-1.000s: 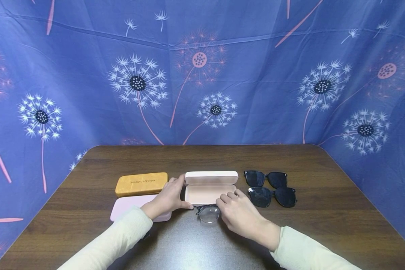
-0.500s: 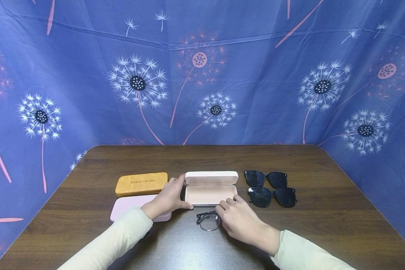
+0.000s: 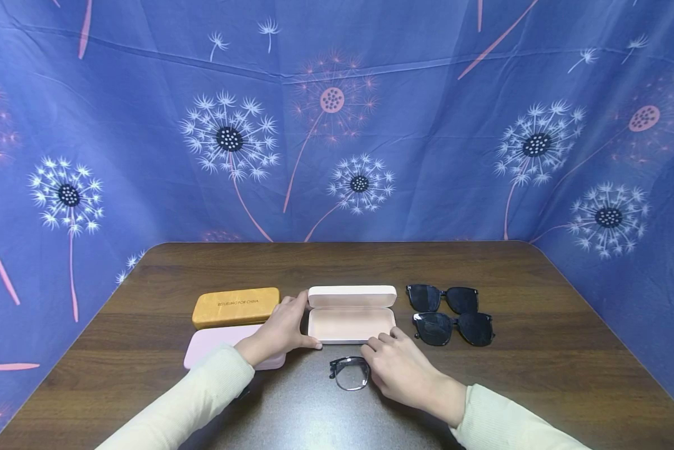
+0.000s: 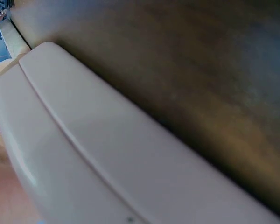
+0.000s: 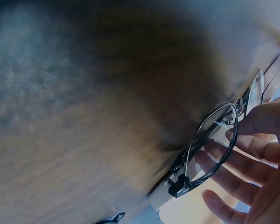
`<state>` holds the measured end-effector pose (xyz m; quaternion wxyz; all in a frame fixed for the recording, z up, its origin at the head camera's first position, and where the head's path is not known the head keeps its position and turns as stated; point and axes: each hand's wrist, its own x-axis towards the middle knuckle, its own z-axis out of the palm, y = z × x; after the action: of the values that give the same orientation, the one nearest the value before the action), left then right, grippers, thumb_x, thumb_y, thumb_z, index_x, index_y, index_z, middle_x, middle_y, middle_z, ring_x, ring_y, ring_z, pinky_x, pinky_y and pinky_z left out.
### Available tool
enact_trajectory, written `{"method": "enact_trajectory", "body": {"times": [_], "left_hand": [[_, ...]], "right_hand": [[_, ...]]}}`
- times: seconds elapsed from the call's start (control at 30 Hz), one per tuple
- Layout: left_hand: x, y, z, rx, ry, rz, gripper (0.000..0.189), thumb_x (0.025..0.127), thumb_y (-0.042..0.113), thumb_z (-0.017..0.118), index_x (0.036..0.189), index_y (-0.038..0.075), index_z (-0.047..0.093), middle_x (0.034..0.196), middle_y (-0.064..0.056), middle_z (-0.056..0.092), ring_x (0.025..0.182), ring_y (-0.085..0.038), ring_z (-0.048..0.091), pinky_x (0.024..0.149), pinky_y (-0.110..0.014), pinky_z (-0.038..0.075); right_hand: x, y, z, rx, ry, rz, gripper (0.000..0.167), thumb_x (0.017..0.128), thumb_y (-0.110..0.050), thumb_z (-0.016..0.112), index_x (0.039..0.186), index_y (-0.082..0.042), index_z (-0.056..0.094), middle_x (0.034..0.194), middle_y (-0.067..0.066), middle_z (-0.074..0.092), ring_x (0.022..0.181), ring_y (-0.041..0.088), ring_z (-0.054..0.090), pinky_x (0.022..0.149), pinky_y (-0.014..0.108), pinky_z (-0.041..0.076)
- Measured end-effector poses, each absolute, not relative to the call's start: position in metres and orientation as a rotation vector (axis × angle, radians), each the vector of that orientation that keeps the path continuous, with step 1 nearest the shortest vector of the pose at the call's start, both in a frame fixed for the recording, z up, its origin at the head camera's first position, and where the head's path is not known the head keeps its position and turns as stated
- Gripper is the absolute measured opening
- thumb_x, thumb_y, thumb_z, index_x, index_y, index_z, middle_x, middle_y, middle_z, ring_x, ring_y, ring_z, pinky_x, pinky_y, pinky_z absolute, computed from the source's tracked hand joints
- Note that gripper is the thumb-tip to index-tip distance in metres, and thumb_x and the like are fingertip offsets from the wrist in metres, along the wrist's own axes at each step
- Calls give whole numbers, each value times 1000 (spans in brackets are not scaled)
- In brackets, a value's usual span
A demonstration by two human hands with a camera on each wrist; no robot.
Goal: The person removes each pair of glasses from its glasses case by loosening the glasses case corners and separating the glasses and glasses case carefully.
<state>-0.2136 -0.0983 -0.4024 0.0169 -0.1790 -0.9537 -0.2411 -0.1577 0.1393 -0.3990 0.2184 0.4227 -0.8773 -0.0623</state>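
Observation:
My right hand (image 3: 401, 372) pinches a pair of clear-lens eyeglasses (image 3: 350, 373) with dark upper rims, in front of an open white glasses case (image 3: 351, 325). In the right wrist view the thumb and fingers meet around the bridge of the eyeglasses (image 5: 179, 185); the head view hides their right half behind the hand. My left hand (image 3: 280, 328) lies at the left end of the open case, thumb at its front corner and fingers extended toward the hinge. Under that hand and wrist is a shut pink glasses case (image 3: 215, 345), large in the left wrist view.
A yellow glasses case (image 3: 235, 306) sits behind the pink one. Two pairs of dark sunglasses (image 3: 442, 299) lie to the right of the open case, one before the other. A small dark thing (image 3: 244, 392) shows beside the left sleeve. A blue dandelion-print cloth (image 3: 337, 125) hangs behind the table (image 3: 483, 269).
The eyeglasses have moved away from the open case's front edge toward me, and their lens faces the head camera more fully. The right hand has shifted slightly; the left hand stays put.

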Motion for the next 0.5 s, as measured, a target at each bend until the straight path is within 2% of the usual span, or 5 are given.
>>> {"method": "enact_trajectory", "body": {"times": [0.5], "left_hand": [[-214, -99, -403, -577, -2955, -766, 80, 51, 34, 87, 114, 8, 45, 103, -5, 63, 99, -26, 49, 87, -41, 39]], "right_hand": [[-165, 143, -394, 1137, -2380, -77, 14, 69, -24, 67, 73, -18, 55, 65, -8, 54, 60, 12, 49, 59, 27, 38]]}}
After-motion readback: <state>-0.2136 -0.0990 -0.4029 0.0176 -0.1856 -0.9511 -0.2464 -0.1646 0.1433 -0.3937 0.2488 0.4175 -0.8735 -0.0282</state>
